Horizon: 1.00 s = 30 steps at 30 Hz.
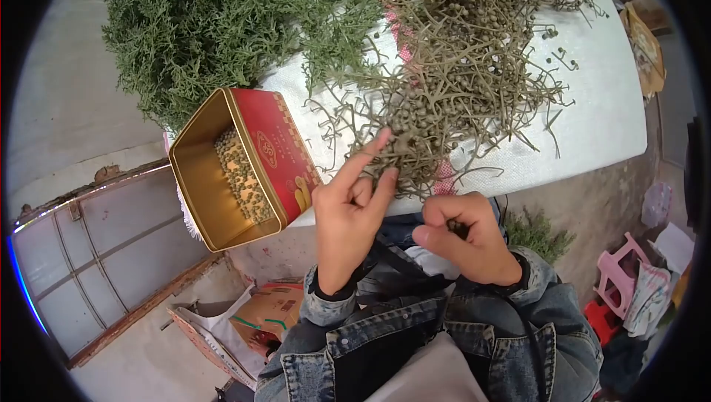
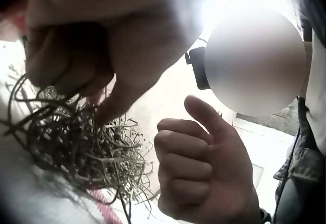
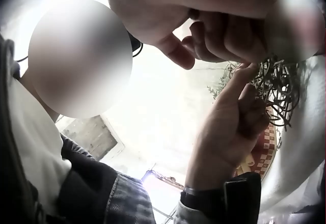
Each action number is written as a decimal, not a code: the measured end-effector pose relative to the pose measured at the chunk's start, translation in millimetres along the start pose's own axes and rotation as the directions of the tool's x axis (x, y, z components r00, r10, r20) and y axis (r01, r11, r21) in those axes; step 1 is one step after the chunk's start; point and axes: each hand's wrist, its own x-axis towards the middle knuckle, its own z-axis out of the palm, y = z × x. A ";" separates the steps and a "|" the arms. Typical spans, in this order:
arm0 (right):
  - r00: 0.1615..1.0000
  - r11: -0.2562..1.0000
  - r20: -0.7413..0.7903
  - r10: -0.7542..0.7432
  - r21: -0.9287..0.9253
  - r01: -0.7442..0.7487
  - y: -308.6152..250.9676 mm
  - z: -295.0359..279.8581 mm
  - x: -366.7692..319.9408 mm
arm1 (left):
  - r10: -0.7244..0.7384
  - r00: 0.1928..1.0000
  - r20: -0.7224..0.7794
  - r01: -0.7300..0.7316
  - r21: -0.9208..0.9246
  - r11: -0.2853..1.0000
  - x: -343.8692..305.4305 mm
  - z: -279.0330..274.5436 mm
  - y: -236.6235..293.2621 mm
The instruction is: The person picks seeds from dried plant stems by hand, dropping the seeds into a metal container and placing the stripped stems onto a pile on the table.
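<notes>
The left hand (image 1: 346, 217) is at the near edge of a heap of dry stems with small round heads (image 1: 474, 76), index finger extended over them and thumb tip apart from it. In the left wrist view its fingers (image 2: 119, 99) touch the tangled stems (image 2: 76, 142). To its right, the right hand (image 1: 474, 239) is curled round small dark round heads (image 1: 459, 229), partly hidden by its fingers. The left wrist view shows the right hand (image 2: 204, 168) with thumb raised and fingers folded. A red and gold tin (image 1: 278, 143) lies tilted left of the left hand, with loose round heads (image 1: 244, 180) inside.
Green leafy sprigs (image 1: 207, 24) are piled at the back left. A white woven sack with a pink stripe (image 1: 592, 105) lies under the heap. Beyond the work surface are a pink stool (image 1: 621, 268), a cardboard box (image 1: 270, 313) and a window (image 1: 111, 239).
</notes>
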 end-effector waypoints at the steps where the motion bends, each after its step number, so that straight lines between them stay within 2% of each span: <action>1: 0.999 0.997 0.036 -0.036 -0.073 0.039 0.6 0.4 1.3 | 0.011 0.998 0.068 -0.011 -0.011 1.000 1.8 -0.3 0.3; 3: 0.995 0.986 0.073 -0.070 -0.144 0.080 0.2 1.6 3.4 | 0.033 0.995 0.095 -0.035 0.022 0.999 3.0 -5.8 0.6; 6: 0.989 0.953 -0.039 -0.144 -0.275 0.128 0.2 5.7 5.7 | 0.058 0.987 0.151 -0.072 0.087 0.994 0.4 -11.0 -1.5; 9: 0.988 0.945 -0.054 -0.145 -0.303 0.122 5.9 6.4 9.5 | 0.166 0.978 0.123 -0.186 0.180 0.966 -1.8 -9.6 -5.4; 11: 0.987 0.939 -0.067 -0.143 -0.323 0.114 6.5 5.6 10.6 | 0.154 0.980 0.128 -0.172 0.147 0.974 -3.9 -9.9 -6.4; 14: 0.927 0.713 -0.051 -0.371 -0.656 0.250 5.1 4.9 14.0 | 0.134 0.981 0.138 -0.146 0.084 0.986 -5.0 -12.8 -7.3; 15: 0.927 0.712 -0.050 -0.371 -0.656 0.250 4.2 3.7 15.6 | 0.127 0.976 0.177 -0.137 0.042 0.990 -4.5 -16.6 -7.3; 18: 0.925 0.624 0.117 -0.361 -0.707 0.333 0.1 -2.0 17.7 | 0.107 0.959 0.264 -0.100 -0.041 0.994 -6.4 -26.1 -9.8; 21: 0.953 0.683 0.081 -0.292 -0.680 0.267 -2.3 -3.5 21.5 | 0.195 0.904 0.381 -0.152 -0.138 0.979 -6.0 -29.6 -15.9; 22: 0.963 0.707 0.067 -0.260 -0.666 0.238 -3.0 -3.4 22.1 | 0.196 0.903 0.383 -0.152 -0.141 0.978 -5.3 -28.4 -16.3; 25: 0.963 0.723 0.063 -0.262 -0.648 0.239 -1.0 -1.8 22.6 | 0.314 0.881 0.355 -0.271 -0.165 0.948 -2.1 -22.5 -16.8; 27: 0.962 0.730 0.062 -0.265 -0.639 0.242 -0.9 -2.4 23.5 | 0.320 0.862 0.393 -0.283 -0.151 0.947 0.4 -25.1 -19.4; 30: 0.994 0.915 0.088 -0.069 -0.391 0.098 -0.5 -4.4 23.1 | 0.318 0.823 0.471 -0.297 -0.121 0.947 1.9 -26.3 -23.2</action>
